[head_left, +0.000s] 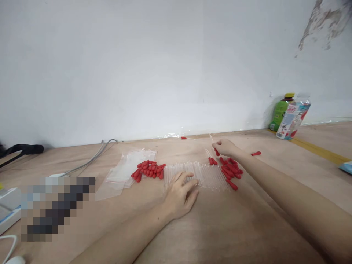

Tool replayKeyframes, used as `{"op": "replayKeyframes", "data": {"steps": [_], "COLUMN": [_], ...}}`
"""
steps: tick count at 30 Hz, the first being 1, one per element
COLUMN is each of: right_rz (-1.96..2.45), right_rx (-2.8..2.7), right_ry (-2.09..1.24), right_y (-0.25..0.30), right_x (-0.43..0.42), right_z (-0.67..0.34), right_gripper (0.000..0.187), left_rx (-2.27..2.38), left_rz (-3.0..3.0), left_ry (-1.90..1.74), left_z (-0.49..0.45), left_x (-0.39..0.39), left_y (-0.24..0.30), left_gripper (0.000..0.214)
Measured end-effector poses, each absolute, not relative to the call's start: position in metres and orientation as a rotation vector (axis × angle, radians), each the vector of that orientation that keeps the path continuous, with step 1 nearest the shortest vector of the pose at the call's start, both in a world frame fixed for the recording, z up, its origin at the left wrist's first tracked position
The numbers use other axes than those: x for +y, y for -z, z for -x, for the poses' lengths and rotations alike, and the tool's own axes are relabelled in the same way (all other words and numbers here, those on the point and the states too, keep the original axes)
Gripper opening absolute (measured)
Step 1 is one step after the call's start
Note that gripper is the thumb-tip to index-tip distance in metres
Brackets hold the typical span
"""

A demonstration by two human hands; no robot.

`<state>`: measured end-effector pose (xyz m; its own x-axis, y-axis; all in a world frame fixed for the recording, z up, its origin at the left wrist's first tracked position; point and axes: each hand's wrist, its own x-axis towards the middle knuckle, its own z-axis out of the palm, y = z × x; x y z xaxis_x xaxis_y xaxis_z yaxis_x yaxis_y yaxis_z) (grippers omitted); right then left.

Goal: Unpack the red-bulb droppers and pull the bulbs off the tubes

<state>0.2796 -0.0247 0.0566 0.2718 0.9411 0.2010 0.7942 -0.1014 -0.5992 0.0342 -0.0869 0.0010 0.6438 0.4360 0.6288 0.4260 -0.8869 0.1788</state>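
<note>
My left hand (182,193) lies on the near left part of a row of thin clear tubes (210,178), its fingers slightly bent and apart, nothing seen in them. Beyond the row's right end, my right hand (226,146) pinches a dropper (217,152), a clear tube with a red rubber bulb; its tube points up and away. Just below that hand rest assembled droppers (212,161) with red bulbs. Loose red bulbs (231,169) are heaped at the right end of the tubes, and another heap of red bulbs (148,170) sits at the left end.
Clear plastic bags (121,172) lie left of the tubes. A single dropper (184,138) rests near the wall, and one red bulb (256,153) lies beyond my right forearm. Two bottles (293,117) stand back right. A grey cable (90,161) crosses the left side.
</note>
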Motion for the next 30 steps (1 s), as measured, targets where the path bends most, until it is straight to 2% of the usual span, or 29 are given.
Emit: {"op": "replayKeyframes", "data": {"steps": [2,4,6,11,17,23,30], "right_rz": [1.807,1.667,1.355,0.999,0.917,0.855,0.835], "right_rx": [-1.611,-1.687,-1.91,-2.075,-2.096,-2.104,-2.067], "right_ry": [-0.247,-0.132,0.216,0.583,0.62,0.654,0.685], "right_y": [-0.057,-0.049,-0.034,-0.001,0.001,0.007,0.009], "right_x": [-0.043,-0.067,-0.092,-0.135,-0.14,-0.142,-0.144], "right_z": [-0.27,-0.261,-0.253,-0.238,-0.228,-0.228,-0.232], "right_gripper": [0.029,0.026,0.02,0.012,0.009,0.005,0.01], "left_rx": [0.777,0.824,0.848,0.605,0.419,0.365,0.365], "left_rz": [-2.838,-2.845,-2.88,-3.12,-3.146,-3.069,-2.984], "left_ry": [-1.144,-1.233,-1.316,-1.214,-1.207,-1.185,-1.156], "left_z": [-0.033,-0.032,-0.032,-0.032,-0.032,-0.023,-0.018], "left_x": [-0.086,-0.086,-0.086,-0.09,-0.096,-0.101,-0.101], "left_y": [-0.001,-0.002,-0.003,-0.005,-0.002,0.001,0.001], "left_gripper": [0.037,0.047,0.051,0.035,0.015,0.018,0.019]}}
